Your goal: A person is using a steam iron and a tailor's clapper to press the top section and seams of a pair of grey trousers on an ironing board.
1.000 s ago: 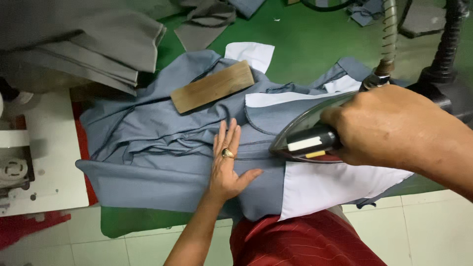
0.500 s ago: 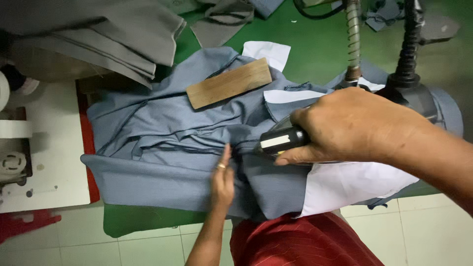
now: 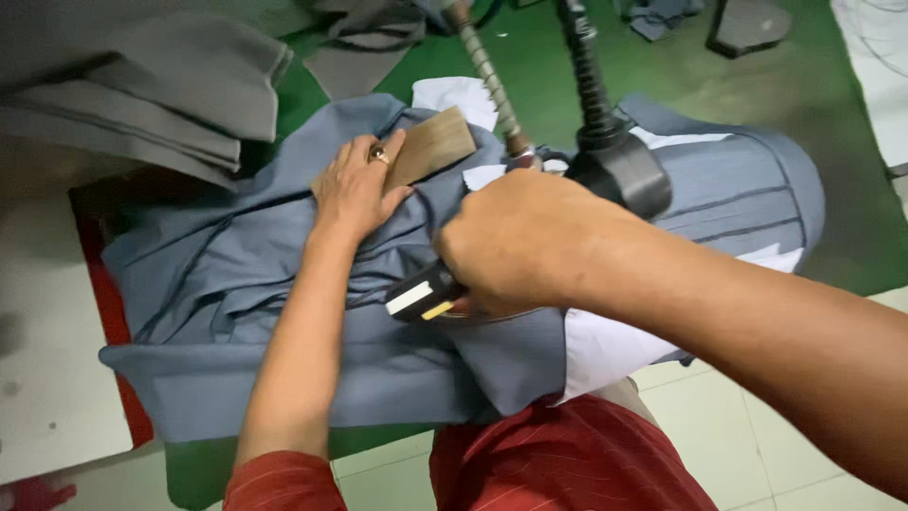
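Green table (image 3: pixel 813 104): fills the top and right of the view, under everything.

Grey-blue garment (image 3: pixel 284 312): spread across the centre from 9 to 3 o'clock, bunched in folds at the middle, white lining showing at 4 o'clock. Half a second ago it sat higher in view; the camera has since tipped.

Grey fabric stack (image 3: pixel 142 85): at 10 o'clock, just beyond the garment's edge.

Right hand (image 3: pixel 520 241): dead centre, fingers closed tight round the handle of the steam iron (image 3: pixel 426 295). Only the iron's black-and-white heel shows, at the hand's 8 o'clock, pressed on the garment. The hose and dark fitting rise at 12 to 1 o'clock.

Left hand (image 3: pixel 355 189): now at 11 o'clock of the iron, well up from its earlier spot beside the iron. Fingers spread flat, holding nothing, palm on the cloth, fingertips resting on the wooden block (image 3: pixel 430 147).

Wooden block: on the garment at 12 o'clock, tilted.
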